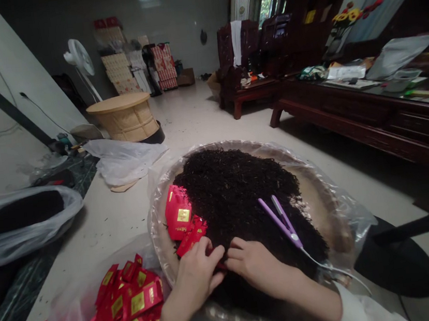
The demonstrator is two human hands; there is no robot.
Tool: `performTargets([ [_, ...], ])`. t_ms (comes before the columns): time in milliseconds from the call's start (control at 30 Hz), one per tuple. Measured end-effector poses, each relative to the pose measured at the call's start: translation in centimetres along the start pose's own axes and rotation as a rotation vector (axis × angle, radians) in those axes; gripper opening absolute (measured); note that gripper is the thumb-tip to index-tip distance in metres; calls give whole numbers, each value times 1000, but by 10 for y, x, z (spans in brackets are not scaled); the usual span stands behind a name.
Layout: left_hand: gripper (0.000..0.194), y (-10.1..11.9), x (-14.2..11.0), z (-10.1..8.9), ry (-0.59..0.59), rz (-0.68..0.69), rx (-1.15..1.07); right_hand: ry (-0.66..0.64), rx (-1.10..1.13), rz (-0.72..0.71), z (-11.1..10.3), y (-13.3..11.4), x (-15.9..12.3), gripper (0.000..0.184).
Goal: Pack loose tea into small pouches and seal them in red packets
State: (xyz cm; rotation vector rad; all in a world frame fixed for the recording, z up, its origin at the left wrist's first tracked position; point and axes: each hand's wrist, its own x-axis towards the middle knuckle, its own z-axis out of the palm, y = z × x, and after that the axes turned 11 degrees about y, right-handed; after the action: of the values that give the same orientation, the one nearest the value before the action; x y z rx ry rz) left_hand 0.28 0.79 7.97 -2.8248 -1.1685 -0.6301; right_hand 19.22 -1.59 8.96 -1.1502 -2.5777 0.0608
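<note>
My left hand [196,268] and my right hand [255,266] meet low over a pile of dark loose tea leaves [237,189]. Fingers of both are closed on a red packet [221,267], of which only a dark red sliver shows between them. The leaves lie in a wide round tray [322,189] lined with clear plastic. Just beyond my left hand are red and gold packets [179,211] at the tray's left side. A purple hair straightener [285,223], its jaws apart, rests on the leaves right of my right hand, trailing a white cord.
Left of the tray, a clear plastic bag [67,316] holds several red packets [132,301]. Another bag [72,198] of dark leaves stands farther left. A round wooden stool [119,103], a white fan [80,57], a dark wooden table [333,109] and a black round base [397,263] surround the area.
</note>
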Motion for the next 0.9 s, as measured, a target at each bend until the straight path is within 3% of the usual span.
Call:
performTargets([
  [67,32,-5,8,-12,-60,53,47,-29,-30,-78,-2,-2,0,16],
  [167,23,-9,11,-15,-57,104,62,-98,-50,-122,-1,-5,1,14],
  [300,17,-12,2,-9,-54,184,74,-174,-91,-15,1,-10,2,7],
  [467,11,-16,-7,-17,40,190,-48,-140,-84,60,-4,-9,2,10],
  [567,35,-14,-11,-11,115,-6,-347,-70,48,94,-12,-3,1,15],
  [667,75,-8,-13,10,183,-420,-720,54,307,207,-20,4,0,16],
  [733,70,-2,-12,24,157,-639,-930,128,484,277,-25,8,0,16],
  [800,52,6,-10,32,48,-768,-1091,149,612,374,-29,12,0,12],
  [900,41,17,-5,33,-101,-861,-1201,-16,770,588,-32,16,1,12],
])
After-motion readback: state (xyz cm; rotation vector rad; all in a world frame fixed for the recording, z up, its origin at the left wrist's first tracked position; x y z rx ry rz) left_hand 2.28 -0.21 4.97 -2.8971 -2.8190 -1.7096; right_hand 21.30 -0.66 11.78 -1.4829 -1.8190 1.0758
